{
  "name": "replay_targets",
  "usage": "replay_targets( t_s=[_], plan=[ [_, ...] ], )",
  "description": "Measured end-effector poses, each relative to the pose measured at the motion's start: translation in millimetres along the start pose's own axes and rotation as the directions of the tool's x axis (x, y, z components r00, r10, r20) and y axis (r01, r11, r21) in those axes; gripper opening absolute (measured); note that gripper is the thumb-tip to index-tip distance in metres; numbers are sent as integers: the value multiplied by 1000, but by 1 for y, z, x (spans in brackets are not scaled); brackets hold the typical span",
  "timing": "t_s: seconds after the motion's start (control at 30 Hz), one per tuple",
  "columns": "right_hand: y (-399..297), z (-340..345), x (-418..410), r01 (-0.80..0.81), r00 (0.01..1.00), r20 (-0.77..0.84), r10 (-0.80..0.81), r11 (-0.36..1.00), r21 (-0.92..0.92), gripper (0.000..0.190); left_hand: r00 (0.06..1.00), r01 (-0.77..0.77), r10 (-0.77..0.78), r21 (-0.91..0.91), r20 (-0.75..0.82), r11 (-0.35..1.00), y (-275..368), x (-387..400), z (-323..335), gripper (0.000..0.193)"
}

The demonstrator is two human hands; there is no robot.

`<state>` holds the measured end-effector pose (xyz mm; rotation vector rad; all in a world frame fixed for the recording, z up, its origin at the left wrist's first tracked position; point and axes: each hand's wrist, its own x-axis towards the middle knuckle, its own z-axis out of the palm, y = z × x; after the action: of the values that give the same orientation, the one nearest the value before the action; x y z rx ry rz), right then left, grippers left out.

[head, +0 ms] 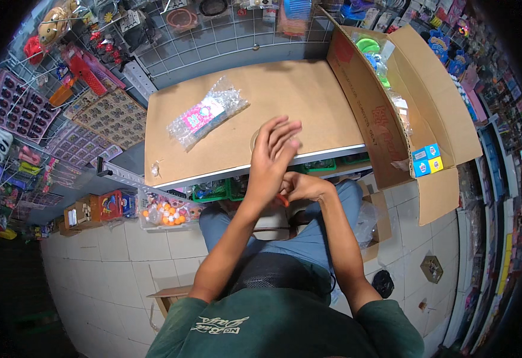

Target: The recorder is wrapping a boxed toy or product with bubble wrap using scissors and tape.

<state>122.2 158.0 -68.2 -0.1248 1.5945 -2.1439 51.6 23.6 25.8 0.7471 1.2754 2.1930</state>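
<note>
My left hand [273,145] is raised over the front edge of the table, fingers apart and slightly blurred, with nothing seen in it. Just below, my right hand [304,185] has its fingers curled close to my left wrist. A small orange object [283,200] shows at those fingertips; the left forearm covers part of it and its kind is unclear. On the brown tabletop [305,89] lies a bubble-wrapped package [205,114] with a pink and blue printed front. A clear ring [253,141], perhaps a tape roll, is partly hidden behind my left hand.
At the right stands an open cardboard carton [368,103] with packaged goods and small blue and yellow boxes [427,160]. A crumpled bit of clear plastic [155,168] lies near the table's left corner. Wire racks [238,49] of goods surround the table; a basket [167,215] holds orange and white balls.
</note>
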Motion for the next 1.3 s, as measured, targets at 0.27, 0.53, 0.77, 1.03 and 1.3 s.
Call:
replay_targets(
  t_s=[0.27, 0.53, 0.77, 1.03, 1.3],
  plan=[
    [3, 22, -10, -319, 930, 73, 360, 890, -327, 45, 971, 187, -186, -8, -151, 982, -36, 64, -8, 47],
    [-59, 45, -87, -147, 867, -489, -92, 892, -427, 38, 992, 3, 11, 116, -126, 993, -8, 90, -10, 33],
    [-118, 5, -65, -579, 346, -819, -458, 583, -570, 24, 982, -111, 144, 235, -125, 966, 52, 14, -45, 19],
    [-155, -45, -32, -788, 517, -818, -253, 231, -570, 22, 977, -14, 56, 198, -205, 980, 72, -46, -63, 19],
    [-138, -27, -19, -762, 464, -772, -434, 249, -598, 27, 972, -59, 137, 364, -192, 929, 67, -61, -58, 21]
  ],
)
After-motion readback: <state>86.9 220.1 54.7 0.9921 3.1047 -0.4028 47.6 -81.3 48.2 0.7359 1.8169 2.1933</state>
